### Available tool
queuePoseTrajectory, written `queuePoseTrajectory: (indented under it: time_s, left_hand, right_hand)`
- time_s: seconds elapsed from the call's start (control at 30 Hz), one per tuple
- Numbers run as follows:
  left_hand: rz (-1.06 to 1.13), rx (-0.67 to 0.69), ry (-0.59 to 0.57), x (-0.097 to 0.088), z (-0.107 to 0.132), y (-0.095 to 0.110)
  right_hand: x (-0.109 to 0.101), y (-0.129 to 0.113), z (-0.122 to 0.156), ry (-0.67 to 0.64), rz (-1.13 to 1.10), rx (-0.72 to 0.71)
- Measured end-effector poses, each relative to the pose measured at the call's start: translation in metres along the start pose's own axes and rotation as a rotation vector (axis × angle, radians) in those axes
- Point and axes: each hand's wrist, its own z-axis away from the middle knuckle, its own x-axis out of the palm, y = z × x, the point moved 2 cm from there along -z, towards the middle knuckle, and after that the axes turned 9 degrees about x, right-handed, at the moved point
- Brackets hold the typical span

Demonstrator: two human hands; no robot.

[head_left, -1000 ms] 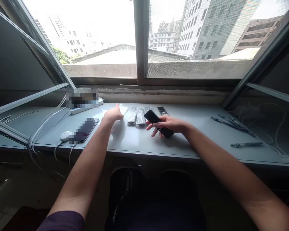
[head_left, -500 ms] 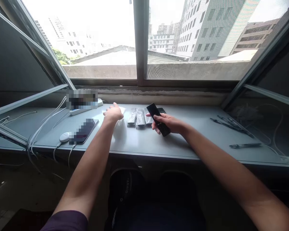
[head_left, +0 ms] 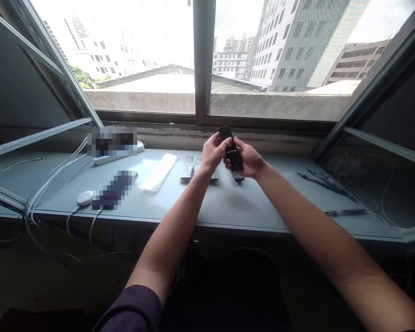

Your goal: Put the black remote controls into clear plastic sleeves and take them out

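Both of my hands hold a black remote control (head_left: 234, 154) above the desk, tilted with its buttons toward me. My left hand (head_left: 214, 152) grips its upper left side, thumb across the front. My right hand (head_left: 249, 159) is closed around its lower right side. Beneath them a second black remote (head_left: 238, 177) lies on the desk, mostly covered by the hands. Wrapped remotes in clear plastic (head_left: 187, 169) lie just left of it, partly hidden by my left forearm. Further left is a flat stack of clear plastic bags (head_left: 159, 173).
On the left of the grey desk (head_left: 180, 210) are a blurred phone (head_left: 115, 190), a white round charger (head_left: 85, 198), cables and a white power strip (head_left: 119, 154). Several black pens (head_left: 327, 184) lie at the right. Metal frame bars (head_left: 41, 137) slant along both sides; a window stands behind.
My left hand has moved right from the plastic bags and taken hold of the remote. My right hand has raised the remote slightly and turned it more upright.
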Motion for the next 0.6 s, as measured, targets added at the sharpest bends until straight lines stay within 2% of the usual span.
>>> queuePoseTrajectory:
  time_s: [0.07,0.13,0.2,0.37,0.47,0.6]
  left_hand:
    - [0.034,0.072,0.109,-0.01,-0.007,0.0]
    - [0.063,0.093,0.155,-0.021,-0.011,0.001]
    - [0.079,0.072,0.123,-0.029,-0.01,0.002]
    - [0.194,-0.026,-0.075,-0.034,0.001,0.003]
    - [0.231,-0.096,-0.089,-0.033,0.004,0.002]
    - [0.258,-0.134,-0.077,-0.032,0.007,-0.002]
  right_hand:
    - [0.003,-0.002,-0.009,-0.046,-0.003,0.035]
    - [0.006,0.003,-0.018,-0.142,-0.07,0.032]
    - [0.007,0.012,-0.023,-0.196,-0.152,0.017]
    - [0.006,0.037,-0.017,-0.198,-0.207,0.034]
    - [0.006,0.041,-0.011,-0.155,-0.212,-0.033]
    - [0.004,0.04,-0.012,-0.033,-0.218,-0.091]
